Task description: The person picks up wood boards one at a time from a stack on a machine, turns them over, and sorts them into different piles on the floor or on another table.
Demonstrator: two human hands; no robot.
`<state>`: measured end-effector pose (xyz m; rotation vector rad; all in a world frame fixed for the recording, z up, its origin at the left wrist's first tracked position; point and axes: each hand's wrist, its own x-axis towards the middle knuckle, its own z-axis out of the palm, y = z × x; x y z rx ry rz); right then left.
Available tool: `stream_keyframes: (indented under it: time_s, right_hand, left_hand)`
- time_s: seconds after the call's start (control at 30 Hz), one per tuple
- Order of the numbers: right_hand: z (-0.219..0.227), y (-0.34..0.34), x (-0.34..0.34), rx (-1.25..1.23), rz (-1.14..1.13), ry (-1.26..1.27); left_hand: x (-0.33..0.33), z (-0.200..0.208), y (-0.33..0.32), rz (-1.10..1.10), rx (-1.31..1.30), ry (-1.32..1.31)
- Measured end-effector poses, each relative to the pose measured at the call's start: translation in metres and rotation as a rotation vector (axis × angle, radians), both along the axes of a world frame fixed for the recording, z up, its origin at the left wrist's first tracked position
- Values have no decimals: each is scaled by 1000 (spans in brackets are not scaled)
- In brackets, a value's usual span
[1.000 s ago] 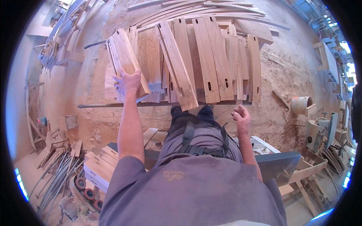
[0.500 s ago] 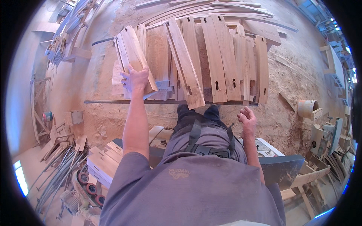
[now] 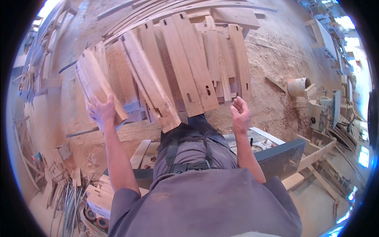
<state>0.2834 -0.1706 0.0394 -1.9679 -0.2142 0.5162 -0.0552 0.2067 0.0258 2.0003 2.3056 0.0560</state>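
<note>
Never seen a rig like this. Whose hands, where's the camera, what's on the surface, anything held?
There's no machine: a person works with two bare hands. The one view comes from a wide fisheye camera on their head, looking down, so straight edges bend and the grey shirt fills the bottom. Ahead lie wooden boards, roughly side by side, several with slots near their ends. The left hand grips the near end of the leftmost board. The right hand, loosely curled near the boards' near ends, shows nothing held.
</note>
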Motion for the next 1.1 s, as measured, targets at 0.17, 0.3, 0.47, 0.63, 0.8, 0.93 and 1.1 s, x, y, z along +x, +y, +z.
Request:
stream_keyframes:
  time_s: [0.17, 0.3, 0.47, 0.63, 0.8, 0.93, 1.1]
  right_hand:
    - [-2, 24, 27, 42, -51, 72]
    - [-15, 19, 59, 62, -132, -36]
    - [-48, -2, 112, -364, -31, -342]
    - [-106, -3, 138, -508, 155, -469]
    - [-93, 11, 151, -661, 232, -426]
    - [-73, 13, 172, -659, 214, -214]
    - [-74, -29, 213, 88, 72, 464]
  left_hand:
    - [64, 43, -49, -254, 16, -343]
    - [122, 27, -72, -370, -156, -778]
    - [158, 33, -84, -377, -121, -686]
    - [157, 22, -76, -413, -72, -566]
    - [158, 31, -75, -297, -80, -702]
    - [149, 47, -79, -141, -132, -1026]
    - [138, 64, -88, 118, -248, -1392]
